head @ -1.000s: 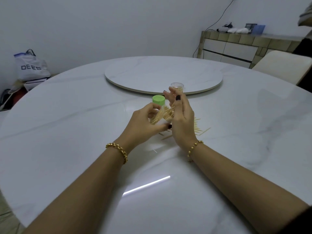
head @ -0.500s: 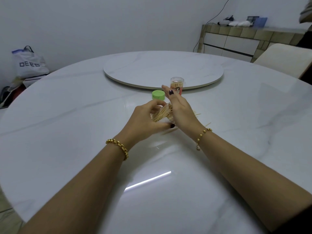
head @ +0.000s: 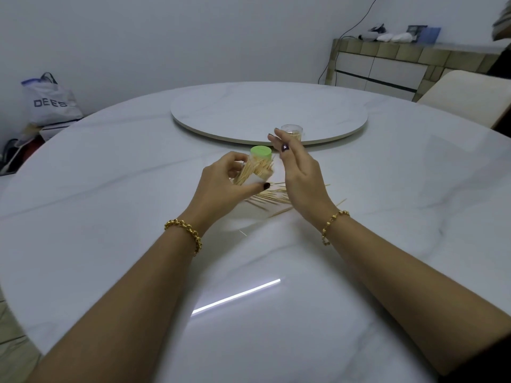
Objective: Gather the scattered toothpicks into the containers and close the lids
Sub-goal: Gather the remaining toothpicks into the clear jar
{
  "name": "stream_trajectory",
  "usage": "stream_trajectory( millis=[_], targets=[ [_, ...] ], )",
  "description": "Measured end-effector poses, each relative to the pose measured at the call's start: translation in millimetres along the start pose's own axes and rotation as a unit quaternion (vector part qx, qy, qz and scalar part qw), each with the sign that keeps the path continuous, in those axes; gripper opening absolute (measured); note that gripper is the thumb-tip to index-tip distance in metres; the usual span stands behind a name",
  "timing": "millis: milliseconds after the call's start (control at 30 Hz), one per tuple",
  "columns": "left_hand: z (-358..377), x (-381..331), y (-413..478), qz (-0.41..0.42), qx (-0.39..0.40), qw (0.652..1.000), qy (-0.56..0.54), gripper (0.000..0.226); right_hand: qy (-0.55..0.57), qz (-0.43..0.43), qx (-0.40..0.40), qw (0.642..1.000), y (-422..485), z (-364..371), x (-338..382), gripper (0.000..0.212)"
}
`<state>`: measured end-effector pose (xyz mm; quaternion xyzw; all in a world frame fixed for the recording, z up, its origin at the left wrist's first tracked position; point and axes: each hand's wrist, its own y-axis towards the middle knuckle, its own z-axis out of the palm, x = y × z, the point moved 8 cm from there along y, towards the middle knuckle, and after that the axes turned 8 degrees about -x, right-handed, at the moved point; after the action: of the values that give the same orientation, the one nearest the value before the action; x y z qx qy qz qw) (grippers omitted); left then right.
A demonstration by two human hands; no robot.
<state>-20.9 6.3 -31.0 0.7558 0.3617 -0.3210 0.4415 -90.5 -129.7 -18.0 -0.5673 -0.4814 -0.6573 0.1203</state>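
Left hand (head: pixel 221 189) grasping a toothpick bundle (head: pixel 247 172), green-lidded container (head: pixel 261 153) just beyond it. Right hand (head: pixel 301 181) released, fingers relaxed, over loose toothpicks (head: pixel 272 197) on the surface (head: pixel 387 217); clear container (head: pixel 292 131) just past its fingertips.

Both forearms are reaching forward and converging. Left hand (head: pixel 221 186) is curling fingers and thumb round a bundle of toothpicks (head: pixel 249 171), palm turned rightward. Right hand (head: pixel 300 175) is hovering just beside it, edge-on, fingers loosely extended, gripping nothing.
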Motion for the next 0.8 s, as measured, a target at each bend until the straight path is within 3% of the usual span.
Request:
stream_trajectory(
  millis=[333,500,667,800],
  targets=[
    [-11.0,7.2,3.0,-0.019,-0.028,0.999,0.013,0.056,-0.1,-0.111,0.05,0.987,-18.0,14.5,11.8,0.046],
    [-12.5,8.1,3.7,-0.024,-0.03,0.999,0.01,0.054,-0.103,-0.16,0.037,0.981,-24.6,13.3,20.8,0.042],
    [-16.7,8.4,5.3,-0.023,-0.044,0.999,0.009,0.053,-0.157,-0.147,0.068,0.974,-26.4,18.5,11.2,0.042],
    [-17.4,9.7,6.1,-0.024,-0.047,0.999,0.004,0.056,-0.152,-0.126,0.048,0.979,-21.9,14.1,7.4,0.046]
  ],
)
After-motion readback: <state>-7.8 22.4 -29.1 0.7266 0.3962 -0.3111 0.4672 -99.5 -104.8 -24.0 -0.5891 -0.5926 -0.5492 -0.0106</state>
